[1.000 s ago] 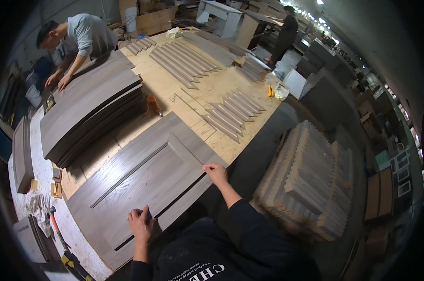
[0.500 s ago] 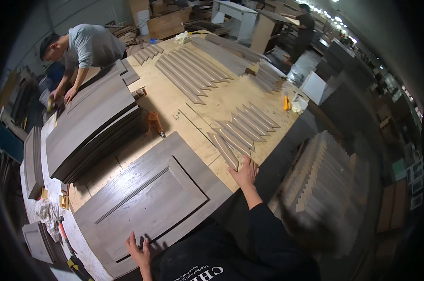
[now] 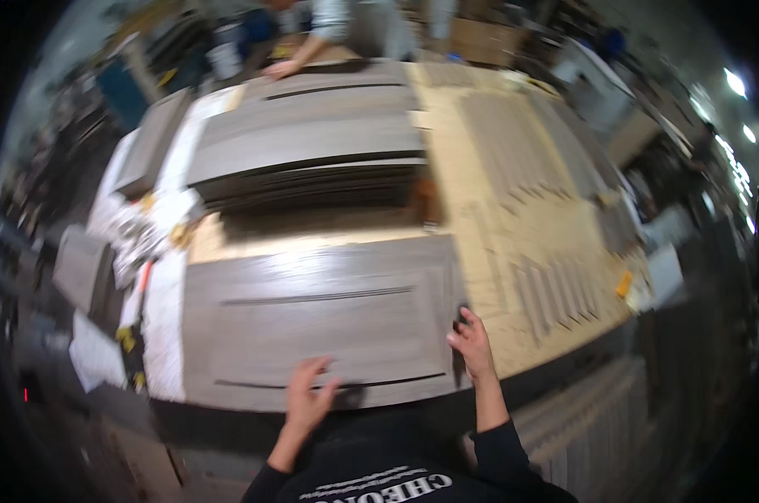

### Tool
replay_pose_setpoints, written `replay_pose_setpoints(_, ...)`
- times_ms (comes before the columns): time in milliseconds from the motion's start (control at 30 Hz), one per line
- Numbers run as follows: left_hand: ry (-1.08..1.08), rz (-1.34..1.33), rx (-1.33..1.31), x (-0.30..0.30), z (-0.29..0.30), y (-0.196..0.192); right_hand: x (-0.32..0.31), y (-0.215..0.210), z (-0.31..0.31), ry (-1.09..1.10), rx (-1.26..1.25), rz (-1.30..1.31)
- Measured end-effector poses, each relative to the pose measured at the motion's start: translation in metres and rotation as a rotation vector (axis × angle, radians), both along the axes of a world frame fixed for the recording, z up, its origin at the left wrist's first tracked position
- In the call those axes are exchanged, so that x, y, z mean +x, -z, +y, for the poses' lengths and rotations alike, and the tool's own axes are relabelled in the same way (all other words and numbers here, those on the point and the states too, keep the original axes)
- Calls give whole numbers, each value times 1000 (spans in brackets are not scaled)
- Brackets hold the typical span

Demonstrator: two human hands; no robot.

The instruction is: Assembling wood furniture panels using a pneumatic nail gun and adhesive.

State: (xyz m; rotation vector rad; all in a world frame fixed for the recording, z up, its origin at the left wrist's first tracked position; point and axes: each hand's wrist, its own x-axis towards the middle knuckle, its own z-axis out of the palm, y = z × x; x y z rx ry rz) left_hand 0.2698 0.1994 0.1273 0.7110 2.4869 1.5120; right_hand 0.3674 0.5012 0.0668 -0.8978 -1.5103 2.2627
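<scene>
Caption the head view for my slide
Left hand at the front of a gray panel, right hand at its right end, stacked panels behind, strips to the right.

Row of bright lts (image 3: 735, 82) upper R, lg pale-wood worktable (image 3: 513, 352) ctr, brown cardboard (image 3: 484, 42) at bk.

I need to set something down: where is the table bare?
Mostly bare board shows between the panel and short strips, and, narrowly, between the stack and long strips. The left side is crowded: white bundle, left pile.
</scene>
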Motion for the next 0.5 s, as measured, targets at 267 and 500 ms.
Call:
replay_pose_setpoints(267, -151, -507, 476, -32, -35, -3, -85, -39, -183, -582, -154, 266)
replay_pose_setpoints(500, -337, 29, 121, -65, -111, -26, -132, -61, -226, -602, -90, 156)
